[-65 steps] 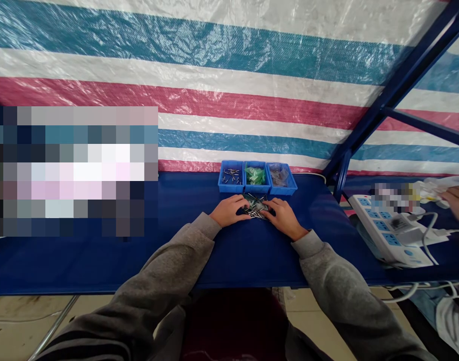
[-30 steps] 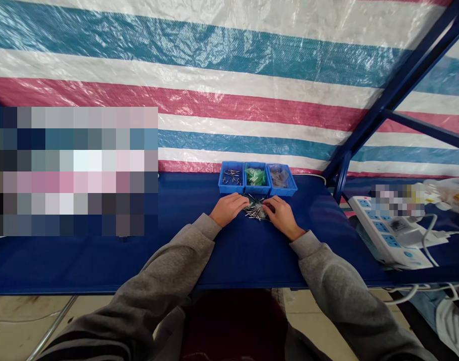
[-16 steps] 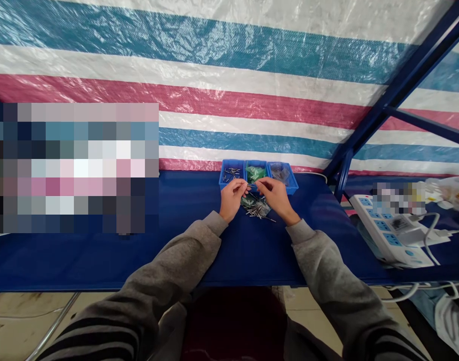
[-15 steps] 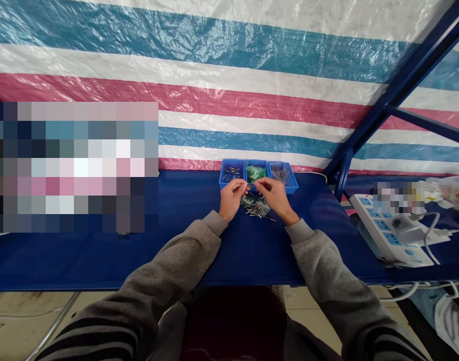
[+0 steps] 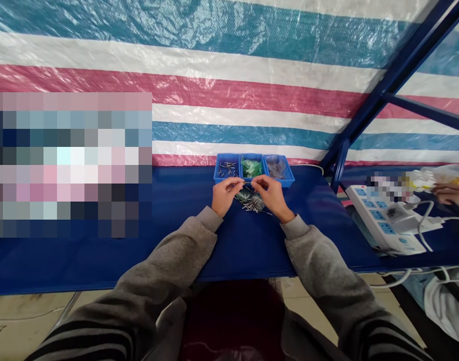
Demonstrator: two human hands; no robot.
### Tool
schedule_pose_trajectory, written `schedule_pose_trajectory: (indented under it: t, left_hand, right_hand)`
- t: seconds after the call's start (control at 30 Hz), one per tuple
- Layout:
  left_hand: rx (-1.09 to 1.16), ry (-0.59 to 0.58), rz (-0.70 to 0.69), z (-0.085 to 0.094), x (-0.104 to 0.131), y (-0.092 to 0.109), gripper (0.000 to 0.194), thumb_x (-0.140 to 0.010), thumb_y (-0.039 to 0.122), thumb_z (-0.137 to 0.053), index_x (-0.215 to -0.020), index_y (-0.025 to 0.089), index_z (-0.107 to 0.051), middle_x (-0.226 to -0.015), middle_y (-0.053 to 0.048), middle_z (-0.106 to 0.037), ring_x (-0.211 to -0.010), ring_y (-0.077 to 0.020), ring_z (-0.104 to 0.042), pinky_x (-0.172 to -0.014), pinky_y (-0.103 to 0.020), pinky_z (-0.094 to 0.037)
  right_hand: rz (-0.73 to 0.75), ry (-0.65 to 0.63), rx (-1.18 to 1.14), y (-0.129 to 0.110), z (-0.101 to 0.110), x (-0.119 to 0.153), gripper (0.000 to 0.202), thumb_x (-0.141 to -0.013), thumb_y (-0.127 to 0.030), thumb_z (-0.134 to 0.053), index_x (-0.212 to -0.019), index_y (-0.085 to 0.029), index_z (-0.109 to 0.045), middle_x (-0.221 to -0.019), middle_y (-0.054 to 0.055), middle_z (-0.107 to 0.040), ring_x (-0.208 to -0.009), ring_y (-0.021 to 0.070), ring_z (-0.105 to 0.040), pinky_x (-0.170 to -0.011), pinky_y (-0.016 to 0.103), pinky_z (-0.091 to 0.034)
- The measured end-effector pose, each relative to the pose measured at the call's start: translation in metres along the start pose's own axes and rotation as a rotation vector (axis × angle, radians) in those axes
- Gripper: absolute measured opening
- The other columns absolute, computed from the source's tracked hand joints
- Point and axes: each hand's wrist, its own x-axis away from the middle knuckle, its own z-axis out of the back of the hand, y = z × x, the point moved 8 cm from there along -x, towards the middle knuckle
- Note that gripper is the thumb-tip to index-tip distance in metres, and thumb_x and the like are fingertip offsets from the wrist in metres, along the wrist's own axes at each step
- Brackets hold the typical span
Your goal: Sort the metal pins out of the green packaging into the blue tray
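Note:
My left hand [image 5: 225, 194] and my right hand [image 5: 270, 195] meet just in front of the blue bins, thumbs and fingers pinched. Between the fingertips runs a small thin rod [image 5: 246, 182], held at both ends; its exact kind is too small to make out. Under and between the hands lies a loose pile of thin metal pins [image 5: 252, 204] with some green and clear bits among them. Behind stand three joined bins: the left bin [image 5: 222, 176] holds similar metal pins, the middle one green plastic pieces [image 5: 252, 166], the right one clear plastic pieces [image 5: 276, 168].
A white power strip [image 5: 380, 220] with plugs and cables lies on the right, beside a blue metal frame post [image 5: 339, 163]. Another person's hand [image 5: 453, 194] shows at the right edge near plastic bags. Striped sheeting [image 5: 252, 95] hangs behind the blue table [image 5: 169, 250]; the left is pixelated.
The view has shifted slightly. My fingertips still meet over the pile, and the thin rod between them shows more clearly. Another person's hand has come into view at the right edge.

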Motion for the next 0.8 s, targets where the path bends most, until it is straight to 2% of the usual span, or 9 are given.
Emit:
schedule_pose_trajectory:
  t: [0.13,0.3,0.5,0.63,0.7,0.8]
  left_hand:
    - [-0.069,0.004,-0.026,0.004,-0.001,-0.001,0.026,-0.078,0.039,-0.07,-0.087,0.015,-0.073,-0.087,-0.006,-0.073,-0.076,-0.0184,-0.068,-0.068,-0.03,-0.057]
    - [-0.108,0.034,-0.057,0.008,-0.004,-0.001,0.025,-0.079,0.039,-0.069,-0.086,0.016,-0.073,-0.086,-0.006,-0.074,-0.074,-0.0183,-0.067,-0.067,-0.03,-0.056]
    - [-0.27,-0.036,-0.114,0.003,0.0,0.007,0.029,-0.087,0.042,-0.059,-0.078,0.017,-0.069,-0.073,-0.004,-0.07,-0.064,-0.0159,-0.062,-0.063,-0.027,-0.05]
    - [-0.407,-0.063,-0.156,-0.003,0.005,0.015,0.036,-0.091,0.04,-0.051,-0.067,0.016,-0.062,-0.06,0.0,-0.059,-0.056,-0.0125,-0.053,-0.059,-0.025,-0.042]
    - [-0.424,-0.065,-0.172,-0.004,0.006,0.017,0.037,-0.092,0.039,-0.05,-0.064,0.016,-0.059,-0.057,0.001,-0.055,-0.054,-0.0113,-0.049,-0.058,-0.024,-0.04]
    - [-0.414,-0.04,-0.174,-0.002,0.007,0.019,0.04,-0.093,0.039,-0.049,-0.061,0.016,-0.057,-0.054,0.002,-0.052,-0.052,-0.0107,-0.048,-0.057,-0.024,-0.039]
  right_hand:
    - [-0.027,-0.037,-0.005,0.001,-0.005,-0.005,0.022,-0.084,-0.04,-0.057,-0.077,-0.019,-0.061,-0.066,0.0,-0.064,-0.057,0.0146,-0.059,-0.061,0.028,-0.048]
    - [-0.046,-0.162,0.043,-0.005,-0.014,-0.017,0.021,-0.085,-0.037,-0.057,-0.072,-0.02,-0.057,-0.059,-0.002,-0.061,-0.053,0.0134,-0.058,-0.058,0.027,-0.045]
    - [-0.007,-0.136,0.054,-0.004,-0.012,-0.007,0.034,-0.091,-0.044,-0.049,-0.066,-0.021,-0.052,-0.055,-0.003,-0.055,-0.054,0.013,-0.054,-0.058,0.026,-0.043]
    - [0.058,-0.158,0.078,-0.007,-0.012,0.004,0.026,-0.09,-0.041,-0.052,-0.078,-0.02,-0.06,-0.069,0.001,-0.063,-0.062,0.0146,-0.058,-0.062,0.027,-0.045]
    - [0.106,-0.151,0.101,-0.011,-0.011,0.006,0.021,-0.089,-0.039,-0.056,-0.085,-0.02,-0.063,-0.077,0.003,-0.066,-0.068,0.016,-0.061,-0.064,0.027,-0.047]
    - [0.167,-0.13,0.143,-0.016,-0.012,0.008,0.021,-0.089,-0.039,-0.057,-0.085,-0.02,-0.065,-0.078,0.004,-0.068,-0.07,0.0171,-0.061,-0.066,0.028,-0.048]
